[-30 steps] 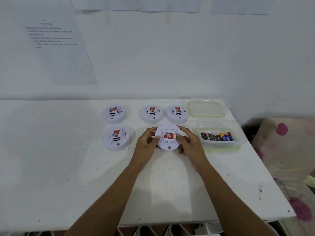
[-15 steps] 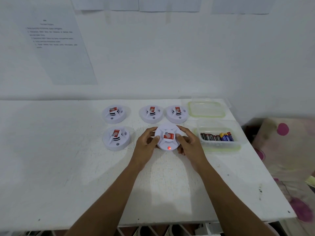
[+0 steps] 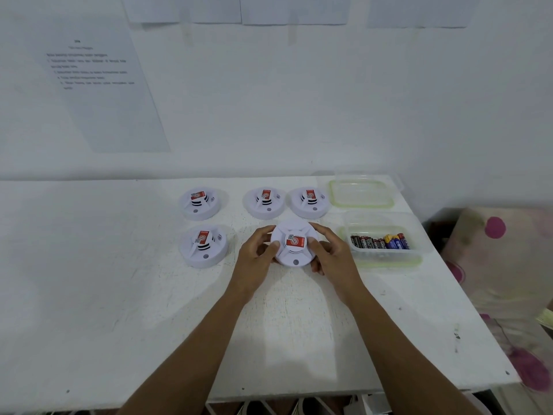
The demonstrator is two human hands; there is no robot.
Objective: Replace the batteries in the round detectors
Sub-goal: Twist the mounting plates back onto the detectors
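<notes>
Hands grip one round white plastic detector with a red label (image 3: 294,244) from both sides on the white painted table (image 3: 119,295). The left hand (image 3: 258,259) curls partly closed against the detector's left rim, thumb lying on its top face and fingertips at its far edge. The right hand (image 3: 332,255) mirrors it on the right rim, thumb pressed near the label, fingers wrapped round the side. Four more round white detectors sit untouched: one just left (image 3: 204,246), three in a row behind (image 3: 199,203) (image 3: 264,203) (image 3: 309,202). Right of the hands stands a clear plastic tub (image 3: 386,259) holding loose batteries (image 3: 380,242), with a clear green-rimmed lid (image 3: 360,193) lying behind it.
</notes>
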